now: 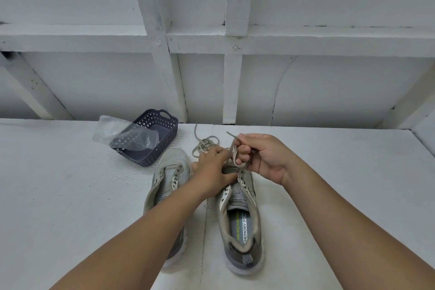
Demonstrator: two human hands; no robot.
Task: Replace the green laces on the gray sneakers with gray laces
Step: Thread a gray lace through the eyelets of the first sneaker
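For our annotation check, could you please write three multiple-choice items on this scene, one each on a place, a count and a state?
1. Where is the basket? A far left of the sneakers. B right of them. C between them.
2. How many sneakers are on the table? A one. B two. C three.
3. What does the right hand do? A rests flat. B grips a gray lace. C holds the plastic bag.

A: it sits beyond the left sneaker.
B: left and right sneaker.
B: fingers curl round the lace.
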